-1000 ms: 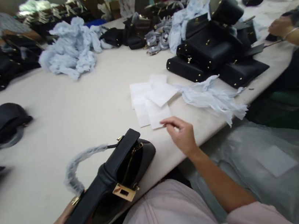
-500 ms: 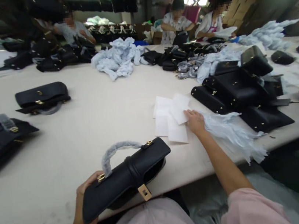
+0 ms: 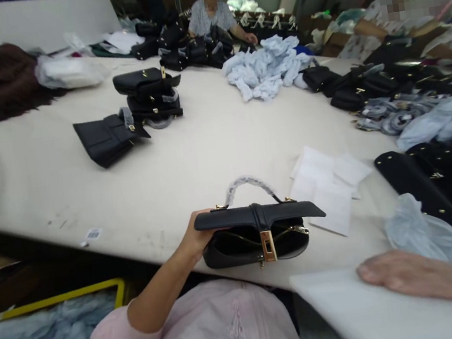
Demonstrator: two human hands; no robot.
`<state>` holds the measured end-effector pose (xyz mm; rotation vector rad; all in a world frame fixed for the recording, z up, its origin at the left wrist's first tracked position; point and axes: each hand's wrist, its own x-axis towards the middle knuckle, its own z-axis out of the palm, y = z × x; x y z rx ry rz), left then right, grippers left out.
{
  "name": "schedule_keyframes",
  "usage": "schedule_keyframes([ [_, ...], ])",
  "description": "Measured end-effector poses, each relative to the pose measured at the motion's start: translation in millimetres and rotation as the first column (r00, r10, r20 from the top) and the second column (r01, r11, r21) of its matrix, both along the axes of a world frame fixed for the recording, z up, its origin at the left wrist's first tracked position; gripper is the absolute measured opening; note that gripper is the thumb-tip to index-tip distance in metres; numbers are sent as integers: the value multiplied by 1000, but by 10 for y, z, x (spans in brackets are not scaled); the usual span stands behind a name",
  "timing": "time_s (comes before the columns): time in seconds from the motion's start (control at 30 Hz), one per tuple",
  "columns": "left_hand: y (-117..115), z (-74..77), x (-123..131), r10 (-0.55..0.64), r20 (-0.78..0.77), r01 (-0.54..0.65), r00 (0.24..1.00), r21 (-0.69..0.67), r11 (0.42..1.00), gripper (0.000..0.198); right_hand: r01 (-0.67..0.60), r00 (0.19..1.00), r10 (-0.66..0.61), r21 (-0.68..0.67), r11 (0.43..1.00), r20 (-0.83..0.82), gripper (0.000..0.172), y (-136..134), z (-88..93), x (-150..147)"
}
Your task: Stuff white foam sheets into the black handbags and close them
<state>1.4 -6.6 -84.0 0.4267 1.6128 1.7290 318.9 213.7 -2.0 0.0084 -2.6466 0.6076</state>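
A black handbag (image 3: 258, 216) is in front of my body at the table's near edge, its flap lifted and the zipped opening showing. Its wrapped handle arches up, and a gold clasp hangs at the front. My left hand (image 3: 196, 235) grips the bag's left end, with the fingers partly hidden behind it. At the lower right, my right hand (image 3: 398, 274), blurred, has its fingers pressed together on a white sheet (image 3: 349, 301); the thumb is hidden. Several white papers (image 3: 325, 195) lie on the table just beyond the bag's right side.
More black bags stand on the pale table (image 3: 206, 150) at the left (image 3: 110, 138). Pale blue wrapping (image 3: 268, 65) is heaped at the back, and black bag pieces (image 3: 450, 177) lie at the right. A person (image 3: 211, 17) sits across the table. A yellow-rimmed bin (image 3: 119, 291) is below left.
The view has turned left. The handbag has gone from slanted to nearly level, its opening now facing me. My right hand has left the papers on the table and come nearer with a white sheet.
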Motion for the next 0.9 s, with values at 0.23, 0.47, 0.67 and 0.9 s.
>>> schedule_keyframes([
  [0.23,56,132,14,4,123,4,992,-61,998,34,-106,990,96,-105,989,-100,46,-516,162,-940],
  [0.47,71,215,34,42,185,-22,982,-110,994,36,-44,997,40,-58,997,-59,32,-331,61,-1152],
  [0.67,63,172,10,52,193,-30,980,-115,993,34,123,988,-128,-54,991,-92,14,-259,6,-1144],
  [0.9,85,125,-10,28,224,-7,974,-98,995,32,14,985,20,-193,981,171,25,-178,73,-1187],
])
